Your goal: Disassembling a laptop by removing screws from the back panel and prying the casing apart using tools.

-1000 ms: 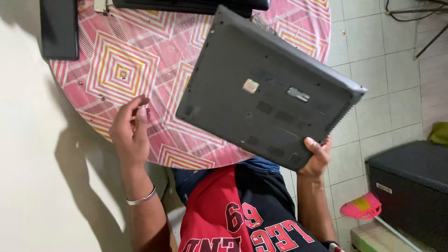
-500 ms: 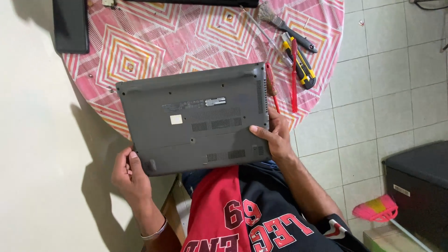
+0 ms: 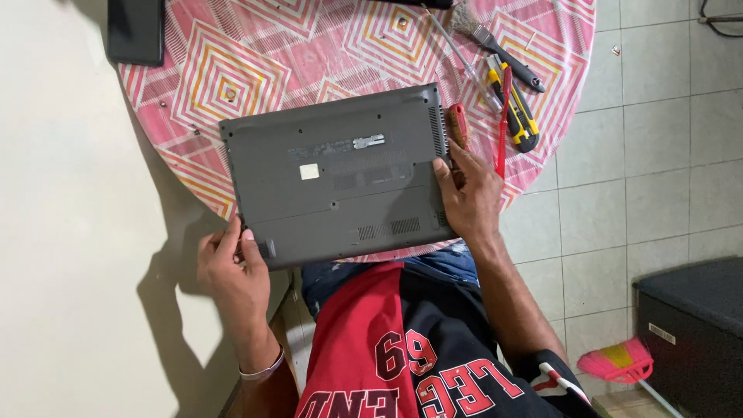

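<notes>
**Head view: grey laptop now flat, underside up, on the round table**

Head camera looks down on a round table covered with a pink, white and yellow diamond-patterned cloth [image 3: 232, 70]. A grey plastic laptop [image 3: 337, 174] rests flat on it, base panel facing up, near edge overhanging the table toward the person. One second ago the laptop was held tilted above the cloth; half a second ago it was lower and further left. It is now set down and squared, so the base panel is presented for access.

Left hand [image 3: 232, 267] grips the near left corner of the laptop, fingers closed on the edge. Right hand [image 3: 472, 197] lies on the right edge, thumb on the panel; whether the fingers wrap under the edge cannot be determined.

Tools lie to the right of the laptop:
- a yellow-and-black utility knife [image 3: 522, 120], well apart from the laptop;
- a black-handled brush [image 3: 499, 48], further away;
- a slim red screwdriver [image 3: 503, 128], beside the knife;
- a short red-handled tool [image 3: 458, 125], touching the laptop's right edge, just above the right hand.

A dark flat device [image 3: 135, 31] sits at the table's far left.
</notes>
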